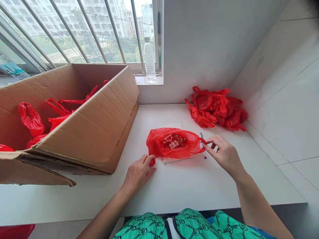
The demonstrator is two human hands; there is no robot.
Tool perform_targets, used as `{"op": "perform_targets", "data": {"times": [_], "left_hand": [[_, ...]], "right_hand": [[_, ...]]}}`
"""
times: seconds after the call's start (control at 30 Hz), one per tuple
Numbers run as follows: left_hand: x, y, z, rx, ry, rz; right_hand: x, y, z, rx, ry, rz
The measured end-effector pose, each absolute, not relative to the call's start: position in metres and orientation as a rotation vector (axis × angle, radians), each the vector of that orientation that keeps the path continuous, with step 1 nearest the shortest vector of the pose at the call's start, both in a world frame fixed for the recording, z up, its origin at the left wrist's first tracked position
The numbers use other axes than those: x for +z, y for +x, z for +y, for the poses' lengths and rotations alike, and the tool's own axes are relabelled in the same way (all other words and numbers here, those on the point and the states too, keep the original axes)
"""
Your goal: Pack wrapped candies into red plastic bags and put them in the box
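Between the hands the red bag (174, 143) lies crosswise — left hand (138, 172) pinching its left end, right hand (224, 154) pinching the right handle.

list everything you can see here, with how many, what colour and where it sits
Thin plastic bag with a printed packet inside: one, red, middle of the table.
Pile of crumpled plastic bags: several, red, far right corner.
Open cardboard box: one, brown, left, holding more red bags.
Sheet of paper: one, white, under the middle bag.
Pen: one, dark, by that bag.
Clear plastic bottle: one, on the window sill.
Table: one, white.
Left hand: pinches the bag's left end.
Right hand: pinches its right handle.
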State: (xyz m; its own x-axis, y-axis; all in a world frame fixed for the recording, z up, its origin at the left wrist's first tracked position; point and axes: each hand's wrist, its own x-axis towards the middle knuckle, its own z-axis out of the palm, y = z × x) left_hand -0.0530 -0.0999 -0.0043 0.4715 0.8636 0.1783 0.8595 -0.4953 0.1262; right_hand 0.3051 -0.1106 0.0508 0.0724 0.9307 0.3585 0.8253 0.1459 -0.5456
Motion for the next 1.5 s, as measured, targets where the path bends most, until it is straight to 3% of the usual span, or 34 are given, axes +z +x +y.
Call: {"op": "perform_targets", "data": {"times": [0.17, 0.43, 0.57, 0.83, 0.97, 1.07, 1.23, 1.5], "left_hand": [[0.008, -0.064, -0.088, 0.490, 2.701, 1.596], [0.101, -0.034, -0.078, 1.582, 2.298, 1.234], [0.137, 0.003, -0.059, 1.829, 2.030, 1.015], [0.151, 0.040, -0.045, 1.568, 1.872, 0.841], [0.139, 0.043, -0.038, 1.583, 1.979, 0.800], [0.122, 0.043, -0.027, 1.565, 2.018, 0.897], [0.099, 0.040, -0.012, 1.130, 1.993, 1.077], [0.095, 0.025, -0.002, 1.210, 1.594, 0.899]], "right_hand": [[0.080, 0.305, -0.098, 0.342, -1.496, -1.716], [0.119, 0.272, -0.051, 0.801, -1.028, -1.395], [0.130, 0.234, -0.031, 0.841, -0.835, -1.374], [0.126, 0.212, -0.040, 0.699, -0.822, -1.843], [0.118, 0.208, -0.032, 0.647, -0.845, -1.814], [0.115, 0.204, -0.025, 0.761, -0.823, -1.656], [0.114, 0.209, -0.018, 1.072, -0.775, -1.470], [0.111, 0.223, -0.014, 0.948, -0.928, -1.651]]}}
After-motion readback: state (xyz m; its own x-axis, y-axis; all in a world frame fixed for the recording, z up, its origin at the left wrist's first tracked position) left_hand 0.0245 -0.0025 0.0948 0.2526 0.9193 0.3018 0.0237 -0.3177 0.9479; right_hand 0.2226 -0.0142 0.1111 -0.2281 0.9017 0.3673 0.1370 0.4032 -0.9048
